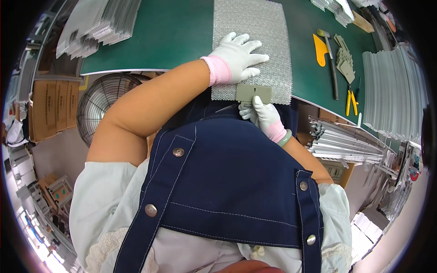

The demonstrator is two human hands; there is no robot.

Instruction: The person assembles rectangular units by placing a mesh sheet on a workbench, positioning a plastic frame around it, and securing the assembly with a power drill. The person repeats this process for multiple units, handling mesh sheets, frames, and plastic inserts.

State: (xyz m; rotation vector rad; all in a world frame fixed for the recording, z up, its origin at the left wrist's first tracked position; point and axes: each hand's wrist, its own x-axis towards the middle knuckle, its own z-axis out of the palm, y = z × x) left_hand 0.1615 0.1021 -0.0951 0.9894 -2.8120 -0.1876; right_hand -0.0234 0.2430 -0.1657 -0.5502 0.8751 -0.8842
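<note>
A silver metal-mesh sheet (252,22) lies lengthwise on the green tabletop, its near end at the table's front edge. My left hand (237,57), in a white glove with a pink cuff, presses flat on the mesh with its fingers spread. At the near edge of the sheet, my right hand (264,113), gloved the same way, grips a flat grey-green plastic plate (248,92) with a small slot. The thumb rests on the plate's face, and the other fingers are partly hidden below it. The plate overlaps the mesh's near edge; whether they are joined I cannot tell.
To the right lie an orange scraper (320,51), a hammer (332,63), several grey-green plastic pieces (345,63) and yellow-handled pliers (351,101). Stacked silver panels (393,95) stand far right; more mesh sheets (102,22) sit back left. A floor fan (101,102) stands left, below table height.
</note>
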